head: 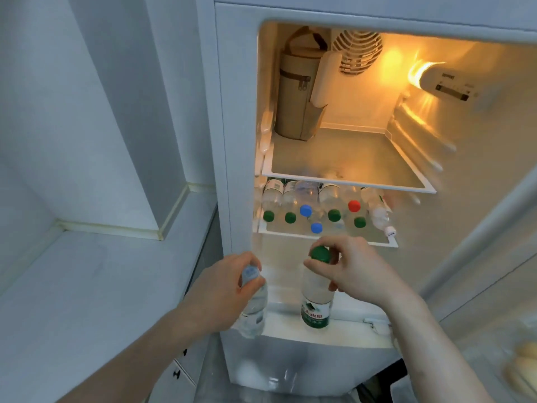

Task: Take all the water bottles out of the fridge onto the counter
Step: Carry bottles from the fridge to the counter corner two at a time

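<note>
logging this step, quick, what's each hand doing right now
Left hand: grips the blue-capped bottle.
Right hand: pinches the green-capped bottle.

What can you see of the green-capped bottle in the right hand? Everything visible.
The green-capped bottle is a clear plastic water bottle with a round green screw cap and a green and white label around its lower body, with print too blurred to read. It stands roughly upright at the front of the open fridge, low down, below the shelf of lying bottles. The right hand pinches it at the cap and neck from above, fingers curled round the top. Whether its base rests on the fridge ledge or hangs just above cannot be told.
</note>
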